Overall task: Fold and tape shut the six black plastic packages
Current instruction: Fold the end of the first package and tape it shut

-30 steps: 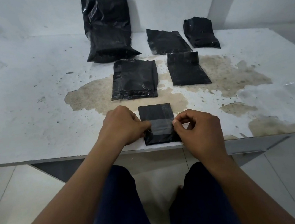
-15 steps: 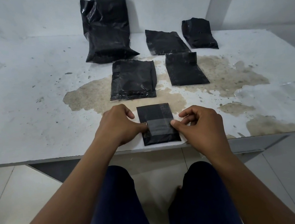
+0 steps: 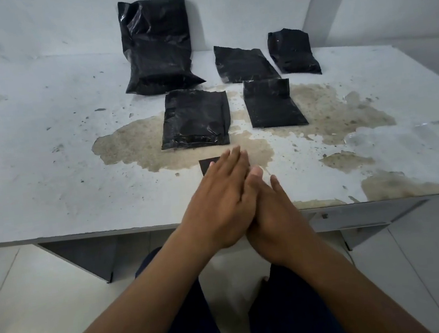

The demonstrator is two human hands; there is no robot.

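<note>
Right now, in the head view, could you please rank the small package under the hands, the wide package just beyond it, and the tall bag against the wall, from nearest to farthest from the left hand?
1. Small package: under the left hand, mostly covered.
2. Wide package: just beyond the fingertips, mid-table.
3. Tall bag: farthest, leaning against the back wall.

bare table left and right, five packages crowding the back

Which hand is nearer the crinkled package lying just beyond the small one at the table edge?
Left. The left hand lies flat, fingertips just short of that crinkled package; the right hand sits partly under it, farther back.
</note>
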